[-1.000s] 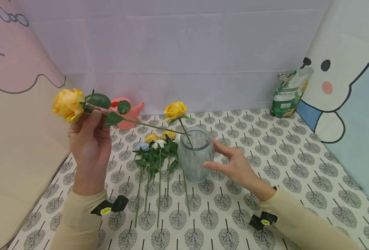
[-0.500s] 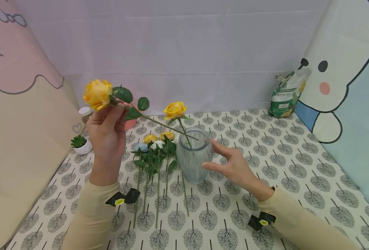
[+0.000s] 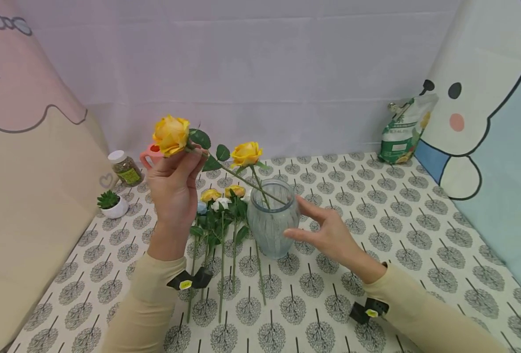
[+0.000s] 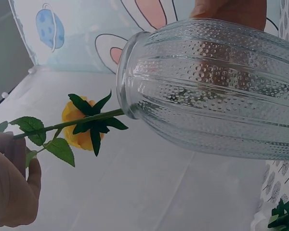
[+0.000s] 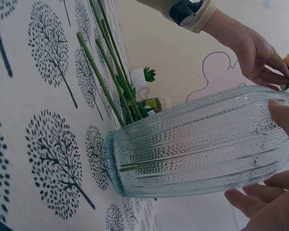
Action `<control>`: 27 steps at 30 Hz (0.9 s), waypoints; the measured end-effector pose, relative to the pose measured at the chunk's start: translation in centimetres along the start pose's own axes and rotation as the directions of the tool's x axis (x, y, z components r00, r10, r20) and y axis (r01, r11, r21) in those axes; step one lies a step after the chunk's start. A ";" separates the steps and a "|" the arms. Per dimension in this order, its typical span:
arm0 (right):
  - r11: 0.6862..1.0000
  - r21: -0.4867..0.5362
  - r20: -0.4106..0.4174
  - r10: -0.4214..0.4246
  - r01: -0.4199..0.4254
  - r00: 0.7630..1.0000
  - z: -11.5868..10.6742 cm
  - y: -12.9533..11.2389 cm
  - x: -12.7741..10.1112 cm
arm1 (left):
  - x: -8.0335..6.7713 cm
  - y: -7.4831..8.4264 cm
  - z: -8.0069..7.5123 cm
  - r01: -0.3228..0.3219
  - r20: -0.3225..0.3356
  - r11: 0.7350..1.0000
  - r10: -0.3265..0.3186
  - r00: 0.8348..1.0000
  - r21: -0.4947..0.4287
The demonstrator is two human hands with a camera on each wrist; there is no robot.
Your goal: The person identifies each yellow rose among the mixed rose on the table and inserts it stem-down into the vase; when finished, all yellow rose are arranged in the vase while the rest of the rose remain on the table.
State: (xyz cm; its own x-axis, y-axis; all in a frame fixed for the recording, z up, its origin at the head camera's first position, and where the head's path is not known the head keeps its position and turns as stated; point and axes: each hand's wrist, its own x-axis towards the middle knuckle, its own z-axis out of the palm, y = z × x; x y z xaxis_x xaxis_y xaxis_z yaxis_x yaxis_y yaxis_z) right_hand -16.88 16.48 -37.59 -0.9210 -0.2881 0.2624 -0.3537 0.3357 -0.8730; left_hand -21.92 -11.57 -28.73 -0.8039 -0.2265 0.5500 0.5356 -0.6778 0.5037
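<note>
Near the table's (image 3: 375,206) left edge, the left hand (image 3: 174,189) pinched a yellow rose (image 3: 170,135), now carried rightward, its stem tip reaching the glass vase (image 3: 272,218) mid-table. At the vase's right, the right hand (image 3: 331,233) steadied it with straight fingers. How deep the stem sat was unclear.

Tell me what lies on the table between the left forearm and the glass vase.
In the head view, a row of loose flowers lies there, stems pointing toward the person, between the left forearm and the glass vase.
</note>
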 end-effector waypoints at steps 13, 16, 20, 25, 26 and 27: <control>1.000 -0.010 0.001 0.000 0.000 1.000 0.0 0.0 0.1 | -0.6 -1.3 0.3 -0.038 0.057 0.990 0.031 0.998 0.134; 1.000 -0.014 0.000 -0.006 0.006 1.000 0.1 0.0 0.1 | -0.7 -1.5 0.4 -0.033 0.054 0.988 0.025 0.998 0.149; 1.000 -0.006 0.002 -0.009 0.009 1.000 0.1 0.0 0.1 | -0.9 -1.8 0.3 -0.010 0.046 0.984 0.002 0.999 0.176; 1.000 -0.001 0.002 -0.003 0.003 1.000 0.1 -0.1 0.0 | -1.0 -2.2 0.4 0.003 0.051 0.981 -0.013 0.999 0.192; 1.000 -0.003 0.001 0.000 0.000 1.000 0.1 -0.1 0.0 | -1.1 -2.2 0.4 0.006 0.056 0.981 -0.017 0.998 0.194; 1.000 -0.005 0.001 0.002 -0.002 1.000 0.1 -0.1 0.0 | -1.1 -2.3 0.4 0.006 0.060 0.979 -0.019 0.998 0.203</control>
State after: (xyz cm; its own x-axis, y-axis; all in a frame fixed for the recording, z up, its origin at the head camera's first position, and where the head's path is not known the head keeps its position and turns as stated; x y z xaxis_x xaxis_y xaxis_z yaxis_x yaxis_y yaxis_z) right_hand -16.84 16.38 -37.54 -0.9216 -0.2881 0.2602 -0.3525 0.3405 -0.8717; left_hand -22.16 -9.47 -30.20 -0.7967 -0.1713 0.5796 0.5721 -0.5227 0.6320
